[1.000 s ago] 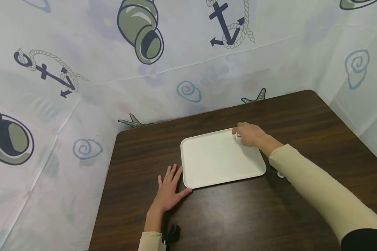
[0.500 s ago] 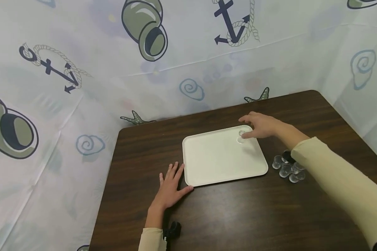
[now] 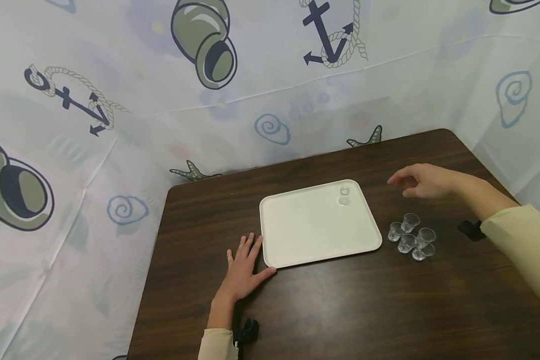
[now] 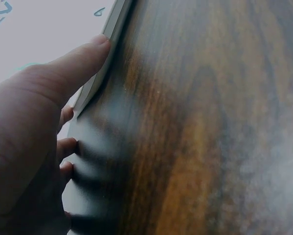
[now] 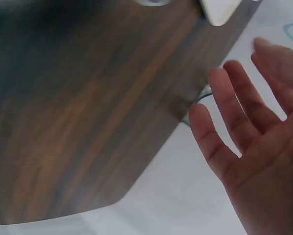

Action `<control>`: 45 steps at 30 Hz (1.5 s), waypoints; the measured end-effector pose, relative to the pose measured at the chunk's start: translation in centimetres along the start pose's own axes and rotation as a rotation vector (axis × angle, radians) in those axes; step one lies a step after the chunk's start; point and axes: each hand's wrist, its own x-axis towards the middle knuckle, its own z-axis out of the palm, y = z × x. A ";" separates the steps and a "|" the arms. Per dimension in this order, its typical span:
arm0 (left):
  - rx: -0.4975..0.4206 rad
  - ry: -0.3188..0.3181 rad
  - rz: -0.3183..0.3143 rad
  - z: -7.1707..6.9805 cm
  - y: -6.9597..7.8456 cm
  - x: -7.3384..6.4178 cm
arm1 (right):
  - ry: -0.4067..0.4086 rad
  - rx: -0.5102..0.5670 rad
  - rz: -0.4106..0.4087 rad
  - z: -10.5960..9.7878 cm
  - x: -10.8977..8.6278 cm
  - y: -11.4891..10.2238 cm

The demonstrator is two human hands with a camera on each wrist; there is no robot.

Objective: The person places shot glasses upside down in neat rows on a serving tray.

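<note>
A white tray [image 3: 319, 230] lies on the dark wooden table. One small clear glass [image 3: 344, 194] stands on the tray near its far right corner. My left hand [image 3: 239, 277] rests at the tray's near left corner, fingers spread; in the left wrist view its thumb [image 4: 85, 56] touches the tray's edge [image 4: 95, 83]. Several more clear glasses [image 3: 407, 243] stand in a cluster on the table, just right of the tray. Above the table, beyond that cluster, hovers my right hand [image 3: 427, 181] with relaxed fingers and nothing in it, as the right wrist view [image 5: 263, 127] also has it.
The table [image 3: 342, 310] has a far edge and rounded corners close to a hanging sheet [image 3: 234, 135] printed with anchors and shells. A black wrist-worn device [image 3: 471, 230] sits at my right wrist, and another [image 3: 248, 331] at my left.
My right hand has let go of the glass on the tray and moved right, off the tray. The glass cluster, earlier covered by the right arm, now shows. My left hand stays put.
</note>
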 end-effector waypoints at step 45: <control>-0.011 -0.018 -0.009 -0.2 0.3 0.1 | -0.068 0.244 -0.088 5.7 -2.7 6.6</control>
